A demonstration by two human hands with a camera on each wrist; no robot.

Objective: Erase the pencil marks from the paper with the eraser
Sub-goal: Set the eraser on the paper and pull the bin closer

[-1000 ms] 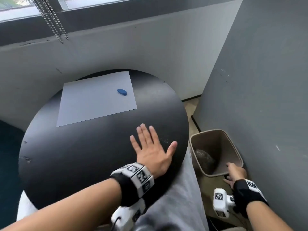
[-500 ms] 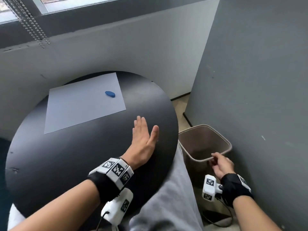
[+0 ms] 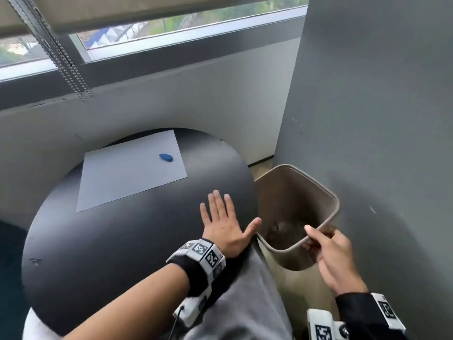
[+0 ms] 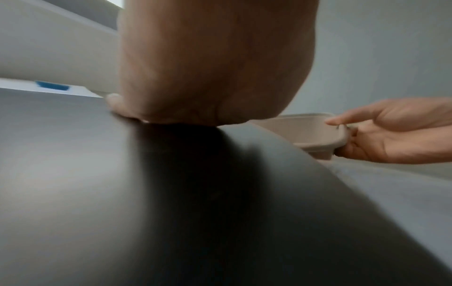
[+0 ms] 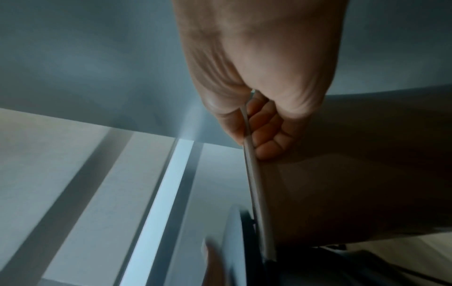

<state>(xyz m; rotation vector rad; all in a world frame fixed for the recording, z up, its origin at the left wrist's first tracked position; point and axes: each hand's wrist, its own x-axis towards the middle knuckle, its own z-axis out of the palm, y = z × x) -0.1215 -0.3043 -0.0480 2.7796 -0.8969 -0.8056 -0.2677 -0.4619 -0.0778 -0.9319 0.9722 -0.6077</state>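
Note:
A white sheet of paper (image 3: 130, 170) lies at the far side of the round black table (image 3: 103, 241), and a small blue eraser (image 3: 166, 157) rests on its right part; no pencil marks are visible from here. My left hand (image 3: 224, 224) lies flat with fingers spread on the table near its right edge, well short of the paper. My right hand (image 3: 326, 249) grips the near rim of a beige waste bin (image 3: 326, 192), thumb inside and fingers outside, holding it raised and tilted beside the table edge. The left wrist view shows the eraser (image 4: 51, 88) far off and the bin (image 4: 315, 133).
A grey partition wall (image 3: 380, 119) stands close on the right behind the bin. A white wall and window with a bead chain (image 3: 61, 57) run behind the table. My grey-clothed lap (image 3: 245, 303) is below the table's near edge. Something dark lies in the bin's bottom.
My right hand took hold of the bin's rim and lifted it up toward the table edge. My left hand stayed on the table and spread flat again near the right edge.

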